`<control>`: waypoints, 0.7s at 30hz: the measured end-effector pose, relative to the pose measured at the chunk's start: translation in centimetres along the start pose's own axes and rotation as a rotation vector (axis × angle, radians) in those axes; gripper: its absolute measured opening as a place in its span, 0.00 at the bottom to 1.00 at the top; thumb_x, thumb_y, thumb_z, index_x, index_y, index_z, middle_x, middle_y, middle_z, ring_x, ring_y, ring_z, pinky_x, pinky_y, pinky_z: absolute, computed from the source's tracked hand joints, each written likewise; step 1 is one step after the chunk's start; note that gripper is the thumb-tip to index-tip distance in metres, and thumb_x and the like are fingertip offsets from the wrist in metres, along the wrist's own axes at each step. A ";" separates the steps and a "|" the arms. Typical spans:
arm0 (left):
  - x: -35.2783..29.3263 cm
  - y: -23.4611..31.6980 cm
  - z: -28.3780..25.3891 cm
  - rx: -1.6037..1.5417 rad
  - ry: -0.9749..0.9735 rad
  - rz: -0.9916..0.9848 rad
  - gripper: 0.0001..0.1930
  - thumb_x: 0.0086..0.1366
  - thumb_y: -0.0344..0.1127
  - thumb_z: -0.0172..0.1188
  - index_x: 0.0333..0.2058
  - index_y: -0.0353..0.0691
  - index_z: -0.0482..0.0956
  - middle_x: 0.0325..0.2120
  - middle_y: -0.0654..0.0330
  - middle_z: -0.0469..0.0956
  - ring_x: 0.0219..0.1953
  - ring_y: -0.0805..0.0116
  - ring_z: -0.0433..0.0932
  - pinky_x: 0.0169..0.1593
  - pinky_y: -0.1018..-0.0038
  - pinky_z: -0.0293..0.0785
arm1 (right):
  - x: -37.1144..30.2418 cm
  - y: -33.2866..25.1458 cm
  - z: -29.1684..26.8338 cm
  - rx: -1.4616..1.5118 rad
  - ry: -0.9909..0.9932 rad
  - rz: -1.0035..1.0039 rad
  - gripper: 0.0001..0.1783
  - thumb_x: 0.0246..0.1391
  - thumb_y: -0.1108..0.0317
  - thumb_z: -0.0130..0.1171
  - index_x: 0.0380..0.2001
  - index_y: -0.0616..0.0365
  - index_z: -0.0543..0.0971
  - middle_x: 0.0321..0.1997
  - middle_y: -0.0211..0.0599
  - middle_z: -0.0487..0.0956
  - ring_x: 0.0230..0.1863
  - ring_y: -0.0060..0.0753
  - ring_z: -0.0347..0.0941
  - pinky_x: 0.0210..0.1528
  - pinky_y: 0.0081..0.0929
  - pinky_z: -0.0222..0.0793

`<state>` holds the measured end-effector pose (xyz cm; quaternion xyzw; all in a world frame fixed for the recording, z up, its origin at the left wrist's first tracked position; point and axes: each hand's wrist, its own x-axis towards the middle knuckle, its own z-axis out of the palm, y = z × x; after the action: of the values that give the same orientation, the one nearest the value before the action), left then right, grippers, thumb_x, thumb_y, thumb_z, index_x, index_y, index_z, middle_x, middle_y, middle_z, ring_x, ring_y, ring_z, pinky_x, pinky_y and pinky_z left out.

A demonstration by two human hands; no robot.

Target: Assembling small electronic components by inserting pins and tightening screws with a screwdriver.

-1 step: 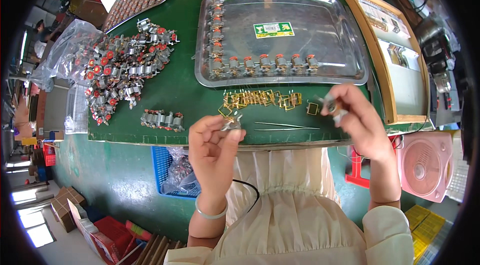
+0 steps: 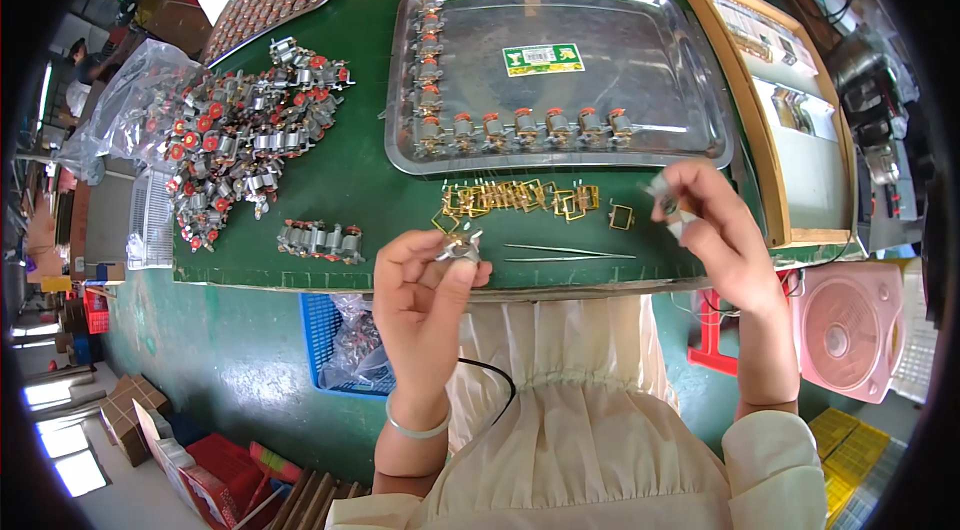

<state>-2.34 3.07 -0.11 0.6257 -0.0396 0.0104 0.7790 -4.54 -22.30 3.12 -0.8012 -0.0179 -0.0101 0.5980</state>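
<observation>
My left hand (image 2: 425, 290) is closed, pinching a small silvery metal part (image 2: 461, 248) between thumb and fingers above the table's front edge. To the right, my right hand (image 2: 722, 235) grips another small metal part (image 2: 672, 206) by its fingertips; it is slightly blurred, so its exact kind is unclear. Between the hands lie a row of small brass wire frames (image 2: 510, 196) and a pair of metal tweezers (image 2: 570, 253). One single brass frame (image 2: 621, 217) lies apart, close to my right hand. A short row of small motor-like parts (image 2: 320, 240) rests left of my left hand.
Behind the hands stands a steel tray (image 2: 650, 158) with motor-like parts lined along two sides. A heap of similar parts (image 2: 235, 140) spills from a plastic bag (image 2: 150, 95) at left. A wood-framed case (image 2: 790, 120) is at right; a pink fan (image 2: 840, 332) stands below.
My right hand has shifted slightly right with its part, a little farther from the single brass frame. My left hand keeps its hold almost unmoved.
</observation>
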 end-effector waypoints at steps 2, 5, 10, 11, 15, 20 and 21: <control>0.3 0.1 -0.3 -0.176 -0.045 -0.164 0.11 0.59 0.25 0.51 0.41 0.34 0.64 0.36 0.49 0.75 0.31 0.66 0.77 0.35 0.74 0.76 | 0.1 0.0 0.1 -0.241 0.055 -0.051 0.17 0.40 0.78 0.56 0.38 0.62 0.69 0.28 0.36 0.68 0.26 0.27 0.64 0.30 0.22 0.62; 0.5 0.0 -0.3 -0.319 -0.037 -0.252 0.10 0.61 0.28 0.50 0.41 0.35 0.65 0.38 0.47 0.74 0.31 0.63 0.78 0.36 0.73 0.76 | 0.2 0.3 1.4 -0.635 0.102 -0.205 0.22 0.33 0.76 0.62 0.37 0.59 0.70 0.30 0.38 0.71 0.24 0.35 0.71 0.27 0.27 0.68; 0.8 0.3 0.1 -0.418 -0.072 -0.268 0.09 0.62 0.30 0.48 0.40 0.34 0.65 0.37 0.48 0.74 0.34 0.60 0.78 0.37 0.73 0.77 | 1.1 0.4 1.8 -0.961 -0.103 -0.370 0.30 0.29 0.76 0.63 0.42 0.58 0.67 0.32 0.37 0.72 0.25 0.38 0.72 0.26 0.30 0.68; 0.7 0.3 0.3 -0.381 -0.060 -0.256 0.09 0.62 0.30 0.49 0.40 0.34 0.66 0.36 0.49 0.74 0.34 0.60 0.78 0.37 0.73 0.77 | 1.2 0.4 1.7 -0.958 -0.104 -0.375 0.30 0.29 0.76 0.63 0.42 0.58 0.67 0.32 0.37 0.72 0.25 0.38 0.72 0.26 0.30 0.68; 0.4 0.3 0.7 -0.237 -0.060 -0.201 0.08 0.62 0.29 0.49 0.39 0.32 0.66 0.32 0.53 0.74 0.34 0.60 0.78 0.38 0.72 0.77 | 1.7 -0.4 1.9 -0.788 -0.024 -0.440 0.32 0.30 0.79 0.62 0.45 0.57 0.65 0.32 0.37 0.74 0.19 0.36 0.69 0.20 0.29 0.65; 0.4 0.6 1.3 -0.179 -0.142 -0.181 0.08 0.60 0.26 0.51 0.38 0.30 0.67 0.33 0.53 0.74 0.34 0.63 0.77 0.37 0.71 0.77 | 1.8 -2.2 4.3 -0.002 -0.013 -0.134 0.26 0.39 0.80 0.57 0.46 0.60 0.64 0.34 0.30 0.76 0.20 0.09 0.65 0.17 0.13 0.56; 0.4 0.7 1.3 -0.177 -0.140 -0.177 0.08 0.60 0.26 0.51 0.38 0.30 0.67 0.33 0.53 0.74 0.34 0.63 0.77 0.37 0.71 0.77 | 2.1 -2.3 4.9 -0.001 -0.015 -0.138 0.26 0.39 0.80 0.57 0.46 0.60 0.64 0.34 0.30 0.76 0.20 0.09 0.65 0.17 0.13 0.56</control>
<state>-2.04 1.96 0.92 0.5547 -0.0393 -0.1056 0.8244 -2.56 -16.90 3.97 -0.7983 -0.0778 -0.0454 0.5955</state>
